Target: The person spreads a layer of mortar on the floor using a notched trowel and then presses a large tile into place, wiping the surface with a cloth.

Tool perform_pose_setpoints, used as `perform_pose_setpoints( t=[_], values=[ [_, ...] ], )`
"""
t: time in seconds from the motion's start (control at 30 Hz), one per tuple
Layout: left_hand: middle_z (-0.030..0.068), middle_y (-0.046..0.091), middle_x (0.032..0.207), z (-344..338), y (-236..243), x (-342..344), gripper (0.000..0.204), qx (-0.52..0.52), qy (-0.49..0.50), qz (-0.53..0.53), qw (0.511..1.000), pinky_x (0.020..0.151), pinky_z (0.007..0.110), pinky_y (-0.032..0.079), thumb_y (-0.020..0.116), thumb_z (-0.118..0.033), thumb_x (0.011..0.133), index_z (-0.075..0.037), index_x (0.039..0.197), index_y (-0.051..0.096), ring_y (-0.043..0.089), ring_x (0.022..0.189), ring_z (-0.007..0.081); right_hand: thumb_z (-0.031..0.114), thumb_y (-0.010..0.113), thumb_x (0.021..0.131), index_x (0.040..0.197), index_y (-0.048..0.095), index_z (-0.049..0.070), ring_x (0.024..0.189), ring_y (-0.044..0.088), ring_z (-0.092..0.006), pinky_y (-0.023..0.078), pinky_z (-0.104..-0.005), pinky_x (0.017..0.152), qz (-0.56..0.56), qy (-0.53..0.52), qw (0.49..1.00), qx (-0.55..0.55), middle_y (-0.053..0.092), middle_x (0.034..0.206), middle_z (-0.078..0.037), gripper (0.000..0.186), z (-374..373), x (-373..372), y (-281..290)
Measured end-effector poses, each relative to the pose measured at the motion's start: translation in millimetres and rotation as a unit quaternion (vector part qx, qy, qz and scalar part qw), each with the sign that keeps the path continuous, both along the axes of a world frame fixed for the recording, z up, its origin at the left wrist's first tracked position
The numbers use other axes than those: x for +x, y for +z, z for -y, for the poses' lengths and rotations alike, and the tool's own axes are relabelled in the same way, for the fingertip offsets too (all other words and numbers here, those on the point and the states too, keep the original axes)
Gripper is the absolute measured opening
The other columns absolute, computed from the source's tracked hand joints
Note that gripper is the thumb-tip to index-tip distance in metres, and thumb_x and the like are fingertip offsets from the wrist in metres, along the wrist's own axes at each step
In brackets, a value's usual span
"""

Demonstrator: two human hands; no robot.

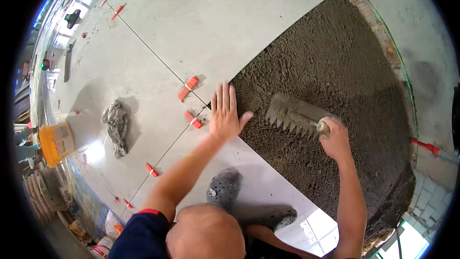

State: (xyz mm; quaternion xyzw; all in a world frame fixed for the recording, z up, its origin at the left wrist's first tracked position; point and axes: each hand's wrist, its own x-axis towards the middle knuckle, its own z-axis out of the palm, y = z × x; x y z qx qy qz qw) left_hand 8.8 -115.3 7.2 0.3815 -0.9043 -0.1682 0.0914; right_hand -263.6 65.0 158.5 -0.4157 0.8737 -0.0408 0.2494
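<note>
My right hand [334, 139] is closed round the pale handle of a notched trowel [297, 112]. The trowel's grey, mortar-smeared blade lies over the dark mortar bed [326, 57], its teeth toward the lower left. My left hand [225, 117] is flat with fingers stretched out, over the tile corner where the joints meet the mortar's edge. Whether the palm presses on the tile, I cannot tell. Large pale grey tiles [158, 24] border the bed. Beside my left hand, a red levelling wedge [188, 88] and another red wedge [193, 120] straddle the joints.
A crumpled grey rag [115, 128] and an orange-yellow bucket [56, 143] are at the left. Farther off are a long dark tool [67, 63] and a suction cup [72, 18]. Grey clogs [225, 187] stand on the near tile. A brick edge [371, 19] bounds the mortar.
</note>
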Motion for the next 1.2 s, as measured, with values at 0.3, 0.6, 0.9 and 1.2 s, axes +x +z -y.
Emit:
perform_pose_setpoints(
  t=[0.3, 0.6, 0.9, 1.2],
  values=[
    [0.0287, 0.026, 0.161, 93.6, 5.9, -35.4, 0.076, -0.044, 0.030, -0.144, 0.988, 0.122, 0.053, 0.024, 0.062, -0.042, 0.099, 0.002, 0.154, 0.032, 0.022, 0.151, 0.0463, -0.011, 0.064, 0.079, 0.107, 0.069, 0.013, 0.144, 0.036, -0.0365, 0.023, -0.0584, 0.123, -0.134, 0.160, 0.977, -0.034, 0.042, 0.149, -0.012, 0.038, -12.4, -22.9, -31.7],
    [0.0263, 0.029, 0.161, 162.6, -22.2, -30.3, 0.067, -0.060, -0.006, -0.081, 0.995, 0.122, 0.052, 0.025, 0.053, -0.041, 0.104, 0.002, 0.153, 0.035, 0.024, 0.151, 0.0438, 0.041, 0.064, 0.101, 0.138, 0.048, 0.000, 0.113, 0.054, -0.0199, 0.041, -0.0354, 0.103, 0.256, -0.464, 0.785, -0.321, 0.058, 0.123, -0.010, 0.058, -46.9, 2.6, -107.3],
    [0.0175, 0.027, 0.164, 203.4, -20.8, -130.3, 0.073, -0.121, 0.040, 0.061, 0.990, 0.127, 0.047, 0.016, 0.044, -0.050, 0.105, 0.000, 0.156, 0.031, 0.020, 0.154, 0.0330, 0.036, 0.057, 0.104, 0.118, 0.055, 0.009, 0.075, 0.055, -0.0105, 0.045, -0.0277, 0.069, 0.252, -0.556, 0.668, -0.426, 0.057, 0.087, 0.002, 0.031, 19.7, -4.9, -89.7],
    [0.0149, 0.028, 0.165, 241.3, -11.3, -208.5, 0.070, -0.092, 0.083, 0.053, 0.991, 0.127, 0.046, 0.017, 0.044, -0.045, 0.104, -0.001, 0.156, 0.031, 0.021, 0.155, 0.0302, 0.025, 0.057, 0.101, 0.112, 0.052, 0.006, 0.071, 0.055, -0.0113, 0.045, -0.0289, 0.065, 0.298, -0.435, 0.698, -0.484, 0.056, 0.087, -0.002, 0.023, 186.0, -201.7, -53.0]
  ],
)
